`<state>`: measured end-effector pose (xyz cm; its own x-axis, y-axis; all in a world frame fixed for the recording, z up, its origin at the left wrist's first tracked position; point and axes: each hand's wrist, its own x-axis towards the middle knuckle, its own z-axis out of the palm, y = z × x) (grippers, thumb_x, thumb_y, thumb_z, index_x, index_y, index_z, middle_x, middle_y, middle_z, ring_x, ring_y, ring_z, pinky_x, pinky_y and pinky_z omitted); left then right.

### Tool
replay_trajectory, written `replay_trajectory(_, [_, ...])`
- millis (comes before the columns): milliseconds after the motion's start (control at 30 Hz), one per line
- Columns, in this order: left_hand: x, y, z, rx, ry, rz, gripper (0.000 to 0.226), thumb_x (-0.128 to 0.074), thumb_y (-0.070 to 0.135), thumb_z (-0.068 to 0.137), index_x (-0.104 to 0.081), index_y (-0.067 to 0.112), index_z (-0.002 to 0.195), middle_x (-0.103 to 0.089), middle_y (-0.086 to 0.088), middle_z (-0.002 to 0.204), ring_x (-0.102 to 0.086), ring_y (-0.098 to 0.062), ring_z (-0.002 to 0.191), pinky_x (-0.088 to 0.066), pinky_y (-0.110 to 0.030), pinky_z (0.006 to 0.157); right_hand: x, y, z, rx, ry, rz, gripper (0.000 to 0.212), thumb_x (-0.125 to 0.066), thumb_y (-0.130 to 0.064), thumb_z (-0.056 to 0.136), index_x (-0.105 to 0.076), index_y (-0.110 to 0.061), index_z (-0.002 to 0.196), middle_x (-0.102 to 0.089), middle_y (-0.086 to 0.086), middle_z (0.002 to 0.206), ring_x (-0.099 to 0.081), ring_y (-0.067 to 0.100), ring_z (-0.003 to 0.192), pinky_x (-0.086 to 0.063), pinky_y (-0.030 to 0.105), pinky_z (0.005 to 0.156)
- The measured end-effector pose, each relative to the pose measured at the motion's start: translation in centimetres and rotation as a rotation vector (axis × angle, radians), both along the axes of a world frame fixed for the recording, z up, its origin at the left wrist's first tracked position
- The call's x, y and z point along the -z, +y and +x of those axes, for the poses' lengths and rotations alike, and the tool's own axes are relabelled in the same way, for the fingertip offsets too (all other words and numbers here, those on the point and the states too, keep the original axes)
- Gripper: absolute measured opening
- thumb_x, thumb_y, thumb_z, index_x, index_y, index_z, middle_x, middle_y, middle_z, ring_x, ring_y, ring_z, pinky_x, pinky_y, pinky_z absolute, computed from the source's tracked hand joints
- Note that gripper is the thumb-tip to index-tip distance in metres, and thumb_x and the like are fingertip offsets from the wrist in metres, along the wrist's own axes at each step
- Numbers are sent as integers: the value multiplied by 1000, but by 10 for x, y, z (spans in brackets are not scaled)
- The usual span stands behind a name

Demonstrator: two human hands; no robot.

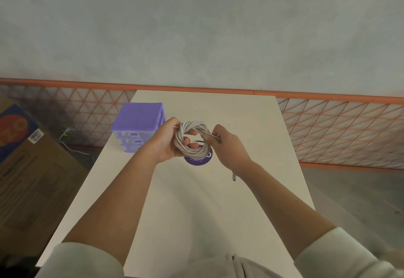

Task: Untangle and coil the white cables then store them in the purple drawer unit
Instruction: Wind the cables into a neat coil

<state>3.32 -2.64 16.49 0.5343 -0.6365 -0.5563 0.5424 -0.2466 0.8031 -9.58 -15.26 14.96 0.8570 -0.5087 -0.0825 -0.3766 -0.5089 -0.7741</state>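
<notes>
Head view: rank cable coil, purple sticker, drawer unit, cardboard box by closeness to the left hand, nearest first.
1. cable coil: held in the left hand itself.
2. purple sticker: on the table, just right of the hand, below the coil.
3. drawer unit: on the table, to the hand's left and beyond it.
4. cardboard box: on the floor, far left.

Probably storeroom: cardboard box (26,168), bare wall (196,26).

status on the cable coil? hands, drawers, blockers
Left hand grips white cable coil, held above table. Right hand pinches the loose end. Purple drawer unit drawers all shut. No blockers seen.
</notes>
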Motion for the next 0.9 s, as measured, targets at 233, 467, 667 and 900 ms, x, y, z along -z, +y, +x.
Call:
replay_trajectory(233, [-6, 1, -4, 283, -254, 259, 60, -58, 73, 77, -59, 13, 74, -59, -5, 55, -64, -20, 59, -52, -27, 63, -3, 1, -1, -27, 115, -174, 28, -52, -47, 94, -49, -20, 88, -59, -1, 73, -52, 18, 62, -38, 30, 53])
replay_trajectory(467, [3, -5, -4, 188, -387, 300, 50, -59, 62, 85, -66, 13, 75, -32, 2, 49, -66, -20, 57, -42, -27, 60, -2, 1, 3, -10, 88, -221, 27, -55, -49, 93, -50, -23, 85, -54, -7, 69, -49, 15, 62, -33, 28, 51])
replay_trajectory(667, [6, -11, -7, 58, -436, 242, 47, -58, 59, 85, -71, 15, 75, -34, 5, 50, -42, -14, 47, -33, -28, 55, -8, 2, 5, -78, 60, -173, 23, -42, -37, 102, -40, -17, 91, -51, -3, 69, -49, 22, 64, -37, 33, 56])
replay_trajectory(900, [9, -1, -9, 150, -142, -97, 33, -61, 44, 89, -70, 13, 80, -50, 1, 61, -48, -16, 51, -44, -24, 51, -16, -8, 7, 60, 110, -280, 61, -20, -67, 95, -51, -15, 89, -62, 3, 78, -60, 27, 75, -42, 35, 67])
